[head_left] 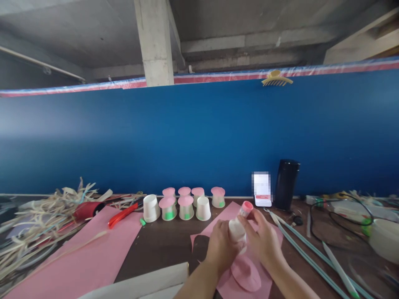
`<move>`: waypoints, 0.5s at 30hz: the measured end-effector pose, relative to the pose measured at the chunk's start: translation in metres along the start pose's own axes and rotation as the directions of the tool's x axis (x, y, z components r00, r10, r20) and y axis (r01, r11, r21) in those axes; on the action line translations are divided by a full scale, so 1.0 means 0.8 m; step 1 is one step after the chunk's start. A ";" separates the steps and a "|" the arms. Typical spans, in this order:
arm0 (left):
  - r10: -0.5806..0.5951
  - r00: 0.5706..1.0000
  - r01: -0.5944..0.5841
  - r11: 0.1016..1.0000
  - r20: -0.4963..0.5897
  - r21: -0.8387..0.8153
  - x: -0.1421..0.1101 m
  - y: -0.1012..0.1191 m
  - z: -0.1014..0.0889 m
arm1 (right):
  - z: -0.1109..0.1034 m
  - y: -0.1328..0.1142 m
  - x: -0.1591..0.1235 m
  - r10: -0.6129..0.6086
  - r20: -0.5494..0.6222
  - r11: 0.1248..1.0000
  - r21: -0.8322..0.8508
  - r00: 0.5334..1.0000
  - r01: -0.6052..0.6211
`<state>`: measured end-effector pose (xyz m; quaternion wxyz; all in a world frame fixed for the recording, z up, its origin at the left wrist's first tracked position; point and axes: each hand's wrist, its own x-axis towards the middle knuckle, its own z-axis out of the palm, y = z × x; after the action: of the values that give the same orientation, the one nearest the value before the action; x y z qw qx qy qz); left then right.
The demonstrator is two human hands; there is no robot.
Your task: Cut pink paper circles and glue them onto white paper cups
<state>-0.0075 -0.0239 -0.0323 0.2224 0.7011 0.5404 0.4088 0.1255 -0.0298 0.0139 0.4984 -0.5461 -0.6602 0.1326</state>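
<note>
My left hand (220, 247) is closed round a small white paper cup (237, 230), mostly hidden by the fingers. Against the cup's upper side, my right hand (262, 236) pinches a tilted glue stick (247, 207) with a red end. Its other end is hidden. Below both hands, a round pink paper piece (246, 274) lies on a larger pink sheet (226, 214). Ahead to the left stand several upturned white cups (203, 209); most carry pink paper rounds (217, 191) on top, and several show green patches.
At left lie tangled pale strips (34, 228), a pink sheet (90, 257) and a red-handled tool (123, 215). A white box edge (156, 280) is in front. A phone (262, 189), a black bottle (287, 185), cords (308, 253) and a white tub (385, 240) stand or lie at right.
</note>
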 end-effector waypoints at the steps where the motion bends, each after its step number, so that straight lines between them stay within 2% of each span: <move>1: 0.003 1.000 -0.003 1.000 0.002 -0.010 0.000 -0.001 0.000 | -0.003 0.000 0.001 0.007 -0.018 1.000 0.009 1.000 -0.007; 3: 0.009 1.000 -0.009 1.000 0.001 -0.024 0.001 -0.004 0.001 | -0.006 -0.001 0.000 0.009 -0.005 0.999 0.033 1.000 -0.009; 7: 0.032 0.999 -0.032 0.999 -0.007 -0.006 0.002 -0.009 0.006 | 0.001 -0.008 -0.004 -0.015 0.145 0.998 0.059 0.989 0.007; 9: 0.045 0.999 -0.045 0.999 0.003 0.020 0.002 -0.008 0.006 | 0.007 -0.009 -0.005 -0.021 0.173 0.999 0.044 0.985 0.014; 15: -0.026 0.999 0.025 0.999 0.019 0.020 0.000 0.000 0.000 | 0.012 0.003 0.002 -0.005 0.055 1.000 0.003 0.998 0.005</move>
<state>-0.0072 -0.0240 -0.0322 0.2260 0.7002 0.5510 0.3938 0.1195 -0.0240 0.0085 0.4810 -0.5400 -0.6748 0.1474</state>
